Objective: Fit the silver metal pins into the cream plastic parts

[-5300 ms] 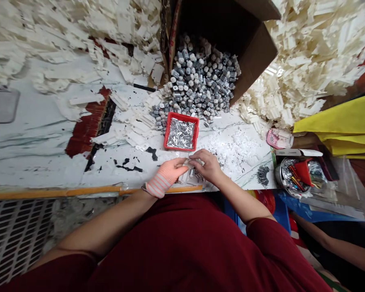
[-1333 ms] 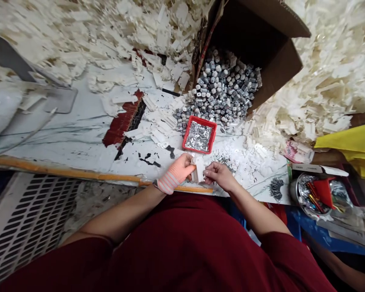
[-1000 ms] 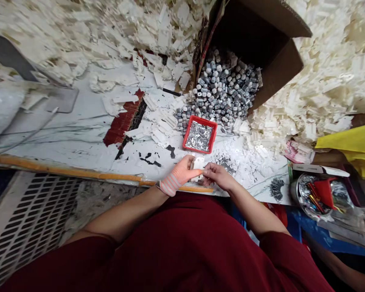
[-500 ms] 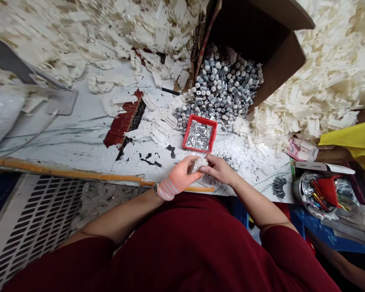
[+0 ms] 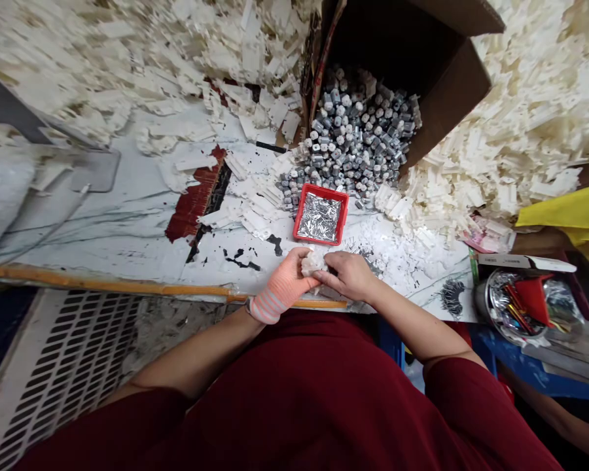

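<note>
I am gripping a white plastic part (image 5: 313, 262) with the fingers of both my gloved left hand (image 5: 285, 286) and bare right hand (image 5: 352, 275), near the red tray (image 5: 344, 216).

Part (image 5: 314, 263) near surface (image 5: 103, 229) front edge. Tray (image 5: 298, 212) just behind it. Motor heap (image 5: 358, 137) behind tray, spilling from box (image 5: 446, 98) at far edge. Can (image 5: 481, 302) beyond right edge.

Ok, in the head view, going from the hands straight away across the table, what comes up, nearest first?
left hand and right hand, both gripping a white plastic part → red tray of small metal pins → small grey motors in a heap → cardboard box, open on its side, which they spill from.
</note>
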The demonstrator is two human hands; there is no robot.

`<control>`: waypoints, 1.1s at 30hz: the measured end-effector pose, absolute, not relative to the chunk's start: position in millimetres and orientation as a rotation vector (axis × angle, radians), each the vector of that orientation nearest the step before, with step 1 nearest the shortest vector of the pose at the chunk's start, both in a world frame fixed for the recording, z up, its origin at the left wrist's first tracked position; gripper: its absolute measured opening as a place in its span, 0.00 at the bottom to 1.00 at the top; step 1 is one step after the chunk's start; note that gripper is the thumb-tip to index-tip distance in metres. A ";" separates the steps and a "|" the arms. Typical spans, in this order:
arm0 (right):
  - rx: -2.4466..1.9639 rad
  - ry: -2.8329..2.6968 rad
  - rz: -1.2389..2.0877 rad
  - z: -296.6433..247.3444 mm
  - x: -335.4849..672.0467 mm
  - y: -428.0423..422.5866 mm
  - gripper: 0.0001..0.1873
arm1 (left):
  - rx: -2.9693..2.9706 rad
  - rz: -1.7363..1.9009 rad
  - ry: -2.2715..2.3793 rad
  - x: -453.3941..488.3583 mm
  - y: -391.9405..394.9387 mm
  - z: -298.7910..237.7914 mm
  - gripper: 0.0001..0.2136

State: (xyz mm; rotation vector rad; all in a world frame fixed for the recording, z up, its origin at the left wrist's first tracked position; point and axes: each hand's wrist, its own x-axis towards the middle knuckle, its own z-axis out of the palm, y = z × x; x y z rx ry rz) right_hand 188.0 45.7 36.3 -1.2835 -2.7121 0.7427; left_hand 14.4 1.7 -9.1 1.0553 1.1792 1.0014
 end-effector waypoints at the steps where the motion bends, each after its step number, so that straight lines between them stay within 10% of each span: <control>1: -1.307 -2.722 0.758 38.0 189.1 46.2 0.25 | 1.009 1.029 1.172 14.7 3.3 -8.9 0.24; 26: -0.960 -2.317 0.328 26.1 155.8 33.3 0.18 | 1.300 1.235 1.385 10.6 -3.8 3.0 0.14; 33: -0.843 -2.247 0.689 43.0 163.0 40.5 0.17 | 1.258 1.242 1.110 -3.4 1.4 0.1 0.18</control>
